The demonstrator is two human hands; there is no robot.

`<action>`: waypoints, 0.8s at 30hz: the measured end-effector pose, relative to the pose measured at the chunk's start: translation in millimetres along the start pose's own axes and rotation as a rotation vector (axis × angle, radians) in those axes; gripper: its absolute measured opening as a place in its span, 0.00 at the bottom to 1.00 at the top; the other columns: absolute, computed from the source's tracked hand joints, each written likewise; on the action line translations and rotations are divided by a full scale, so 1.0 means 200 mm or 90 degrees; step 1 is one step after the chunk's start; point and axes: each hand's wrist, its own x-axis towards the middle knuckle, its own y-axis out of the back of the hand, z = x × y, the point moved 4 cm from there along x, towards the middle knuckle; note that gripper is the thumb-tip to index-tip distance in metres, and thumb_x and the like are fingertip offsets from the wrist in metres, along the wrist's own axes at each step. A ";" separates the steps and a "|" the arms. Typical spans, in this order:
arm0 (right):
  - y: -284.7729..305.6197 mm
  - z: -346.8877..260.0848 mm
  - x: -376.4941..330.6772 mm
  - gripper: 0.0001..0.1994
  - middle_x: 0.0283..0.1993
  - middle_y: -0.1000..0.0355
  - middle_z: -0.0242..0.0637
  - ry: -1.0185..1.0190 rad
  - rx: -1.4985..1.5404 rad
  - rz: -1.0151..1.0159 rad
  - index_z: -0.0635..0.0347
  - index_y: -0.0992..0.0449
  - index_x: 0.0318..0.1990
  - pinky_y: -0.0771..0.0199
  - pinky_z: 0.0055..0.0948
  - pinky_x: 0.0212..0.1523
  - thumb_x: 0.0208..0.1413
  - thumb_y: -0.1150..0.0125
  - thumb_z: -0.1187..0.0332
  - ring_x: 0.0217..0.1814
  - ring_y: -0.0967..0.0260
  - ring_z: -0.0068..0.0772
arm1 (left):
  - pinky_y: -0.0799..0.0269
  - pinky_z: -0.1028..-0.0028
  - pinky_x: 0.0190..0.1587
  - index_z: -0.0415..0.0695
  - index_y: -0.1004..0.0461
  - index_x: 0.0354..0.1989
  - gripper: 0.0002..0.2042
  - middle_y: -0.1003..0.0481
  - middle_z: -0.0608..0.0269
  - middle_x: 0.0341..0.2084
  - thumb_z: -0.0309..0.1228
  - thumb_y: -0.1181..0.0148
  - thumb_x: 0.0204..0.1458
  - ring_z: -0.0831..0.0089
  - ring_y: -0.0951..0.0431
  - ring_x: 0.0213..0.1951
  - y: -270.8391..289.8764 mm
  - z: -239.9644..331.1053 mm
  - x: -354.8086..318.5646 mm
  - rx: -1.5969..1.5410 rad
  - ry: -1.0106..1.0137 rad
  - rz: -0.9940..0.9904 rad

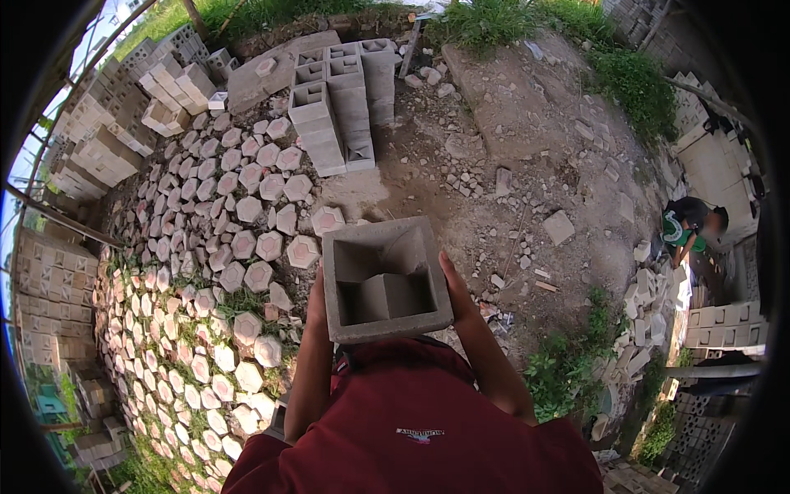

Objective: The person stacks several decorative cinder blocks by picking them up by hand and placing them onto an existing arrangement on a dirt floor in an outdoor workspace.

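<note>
A square grey concrete vent block [384, 331] is held up in front of my chest, its hollow face turned upward with a wedge-shaped piece inside. My left hand [318, 298] presses against its left side, and my right hand [454, 288] grips the opposite side. Most of the fingers are hidden by the block's walls. Farther ahead, stacked blocks of the same grey kind [317, 136] stand in columns of uneven height on the ground.
Hexagonal pavers [248, 206] cover the ground on the left. Piled blocks [107, 152] line the far left. Rubble [469, 177] and a loose slab [559, 227] lie ahead right. Another person [695, 230] bends over at the right, near broken blocks [646, 317].
</note>
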 end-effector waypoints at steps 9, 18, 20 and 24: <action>0.26 -0.49 0.39 0.29 0.52 0.32 0.39 -0.064 -0.045 -0.018 0.63 0.37 0.57 0.35 0.31 0.53 0.57 0.51 0.47 0.51 0.34 0.33 | 0.31 0.68 0.51 0.41 0.38 0.58 0.26 0.31 0.56 0.51 0.49 0.59 0.60 0.64 0.29 0.48 -0.13 -0.16 0.82 0.003 0.044 -0.029; 0.43 -1.01 0.71 0.32 0.52 0.33 0.38 -0.150 -0.195 -0.034 0.60 0.38 0.57 0.27 0.44 0.44 0.53 0.45 0.45 0.49 0.32 0.35 | 0.30 0.68 0.51 0.40 0.34 0.56 0.26 0.29 0.56 0.50 0.49 0.60 0.61 0.66 0.27 0.48 -0.49 0.02 1.33 0.161 0.062 -0.053; 0.44 -1.10 0.79 0.31 0.52 0.33 0.40 -0.178 -0.220 -0.063 0.61 0.37 0.57 0.26 0.43 0.43 0.54 0.44 0.47 0.50 0.31 0.36 | 0.28 0.69 0.49 0.39 0.34 0.56 0.25 0.29 0.56 0.49 0.47 0.60 0.61 0.66 0.26 0.47 -0.52 0.03 1.47 0.141 0.099 -0.038; 0.53 -1.30 1.04 0.30 0.53 0.33 0.44 -0.207 -0.253 -0.109 0.65 0.36 0.56 0.26 0.43 0.45 0.53 0.42 0.50 0.51 0.31 0.39 | 0.26 0.69 0.46 0.40 0.35 0.57 0.23 0.28 0.56 0.48 0.45 0.60 0.62 0.66 0.24 0.44 -0.63 0.02 1.73 0.135 0.082 -0.013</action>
